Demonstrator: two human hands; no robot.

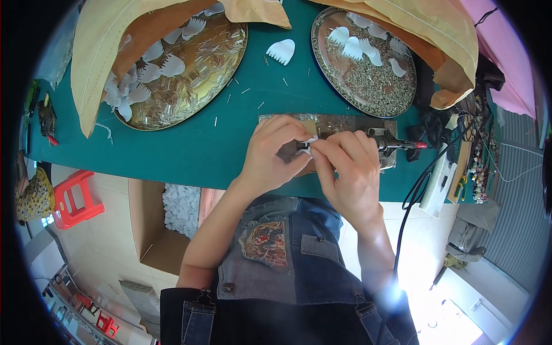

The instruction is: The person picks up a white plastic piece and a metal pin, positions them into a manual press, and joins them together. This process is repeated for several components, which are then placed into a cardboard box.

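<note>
Both my hands meet over a metal hand fixture [382, 138] at the near edge of the green table. My left hand [267, 155] has its thumb and fingers closed around a small white plastic claw clip [310, 141]. From the other side, the fingertips of my right hand [348, 169] pinch at the same clip. My fingers hide most of the clip, and whether a pin or spring is between them I cannot make out. Just beyond lies a loose white toothed clip half [281, 52], with several thin metal pins [246, 91] scattered near it.
A round tray [244, 43] of pins and white clip halves stands far left; another tray [315, 49] with tiny metal parts is far right. Brown paper bags [95, 63] overhang both. A black cable [405, 230] runs down the right. A cardboard box [164, 253] sits left below the table.
</note>
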